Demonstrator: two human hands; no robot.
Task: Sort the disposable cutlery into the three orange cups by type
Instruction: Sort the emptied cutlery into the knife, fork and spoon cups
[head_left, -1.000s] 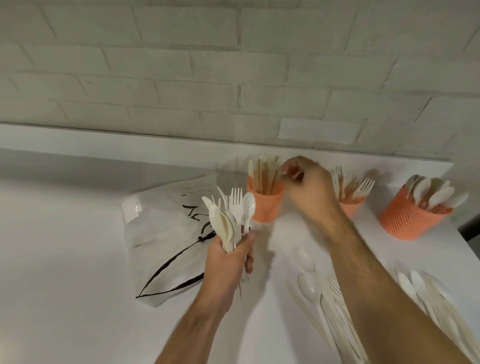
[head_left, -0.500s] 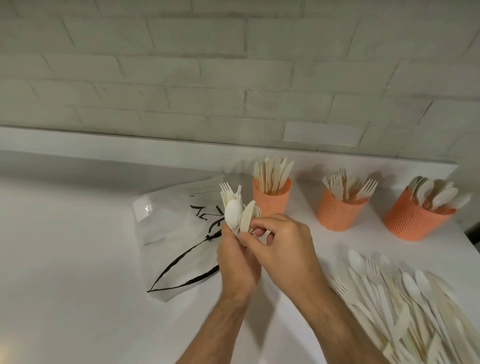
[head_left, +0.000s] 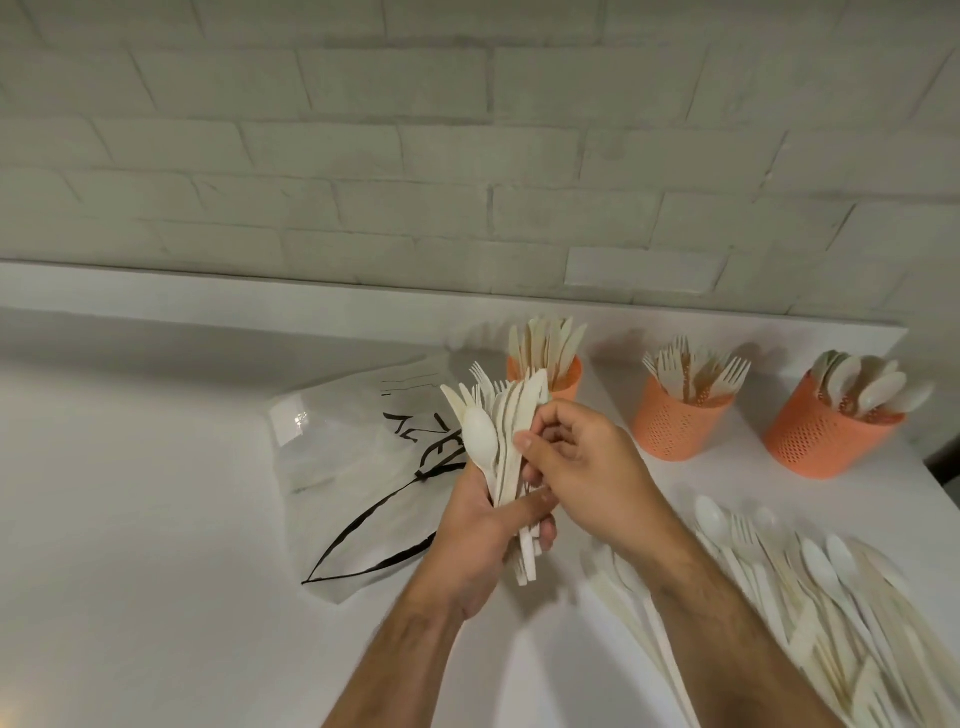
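Note:
My left hand (head_left: 483, 540) grips a bundle of pale disposable cutlery (head_left: 498, 431), forks, spoons and knives fanned upward. My right hand (head_left: 582, 467) pinches a piece at the right side of that bundle, fingers curled around it. Behind stand three orange perforated cups: the knife cup (head_left: 563, 382) directly behind the bundle, the fork cup (head_left: 675, 426) to its right, and the spoon cup (head_left: 826, 441) at the far right. A loose pile of mixed cutlery (head_left: 810, 597) lies on the white counter at lower right.
A crumpled clear plastic bag with black lettering (head_left: 363, 467) lies left of my hands. The white counter (head_left: 156, 519) runs to a raised ledge under a white brick wall (head_left: 467, 156). The counter's right edge is near the spoon cup.
My right hand came back from the knife cup to the bundle and now pinches a piece at its right side. The bundle is fanned wider.

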